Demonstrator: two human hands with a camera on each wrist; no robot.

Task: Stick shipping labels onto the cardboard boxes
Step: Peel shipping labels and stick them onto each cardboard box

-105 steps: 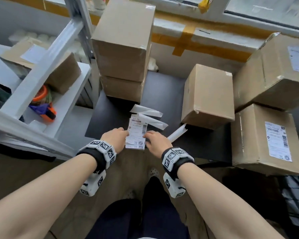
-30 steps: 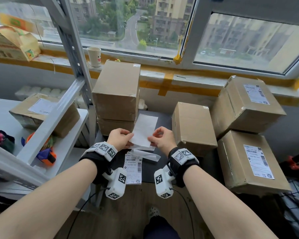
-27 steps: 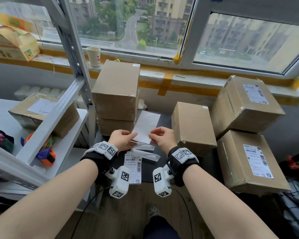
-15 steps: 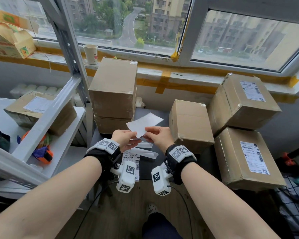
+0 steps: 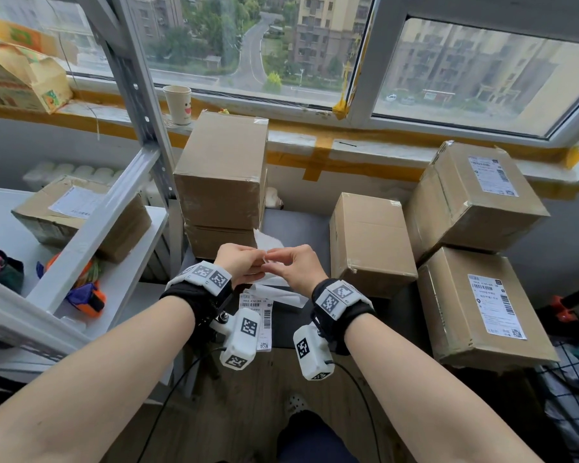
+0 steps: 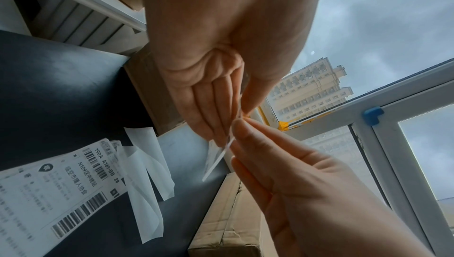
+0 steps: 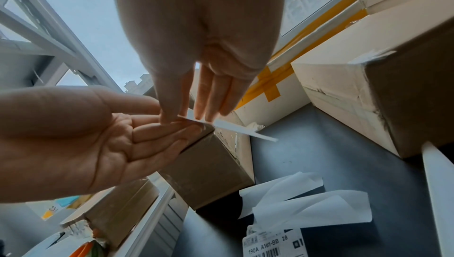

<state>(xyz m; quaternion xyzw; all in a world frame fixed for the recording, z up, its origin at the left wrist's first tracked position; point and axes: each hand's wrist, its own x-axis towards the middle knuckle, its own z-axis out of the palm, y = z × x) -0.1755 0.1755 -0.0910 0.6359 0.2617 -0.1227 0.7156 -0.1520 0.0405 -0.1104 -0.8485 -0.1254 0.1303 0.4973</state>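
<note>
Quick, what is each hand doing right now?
Left hand: pinching the label.
Right hand: pinching the same label's edge.

"190A A161-BB 28" is read on the top shipping label [image 6: 49,183] of the pile at the dark tabletop's [image 6: 61,86] front edge, with barcodes and Chinese characters "N109区中转站" beside it. Printed labels are seen on the two stacked boxes [image 5: 492,309] at the right, too small to be read. A smiley face is printed on the paper cup [image 5: 178,105].
</note>
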